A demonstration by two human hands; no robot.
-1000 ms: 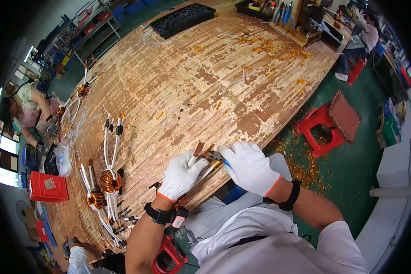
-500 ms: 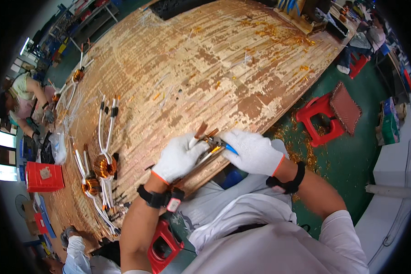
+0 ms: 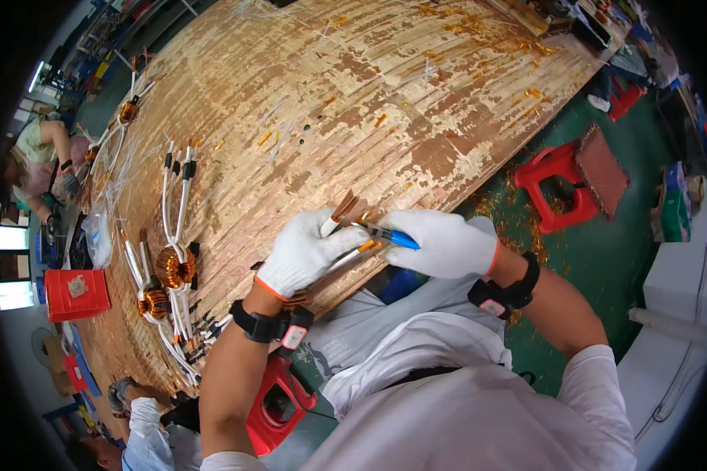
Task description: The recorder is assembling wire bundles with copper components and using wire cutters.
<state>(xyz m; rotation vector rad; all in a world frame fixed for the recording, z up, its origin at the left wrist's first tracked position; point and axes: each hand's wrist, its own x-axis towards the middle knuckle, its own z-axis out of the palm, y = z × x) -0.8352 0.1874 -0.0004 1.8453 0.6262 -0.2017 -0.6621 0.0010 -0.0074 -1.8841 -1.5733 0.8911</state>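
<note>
My left hand [image 3: 300,250], in a white knitted glove, is closed around a white-sleeved copper wire lead [image 3: 342,207] whose bare strands fan upward. Below the fingers a second white lead with an orange tip [image 3: 364,247] slants out. My right hand [image 3: 446,245], gloved too, grips blue-handled pliers [image 3: 401,238]. Their jaws point left, close to the copper ends; whether they bite on a strand I cannot tell. My left hand hides the rest of the piece. To the left on the table lie copper-wound ring coils [image 3: 176,268] with white-sleeved leads.
The worn wooden table [image 3: 353,102] bears scattered wire scraps. Its edge runs beside my right hand. A red stool [image 3: 556,188] stands on the green floor to the right, another red stool [image 3: 277,408] by my left arm. A red bin [image 3: 77,295] and co-workers are at the left.
Both hands have shifted slightly upward in the picture. The pliers have drawn a little to the right, and the copper strands in my left hand now look more spread.
</note>
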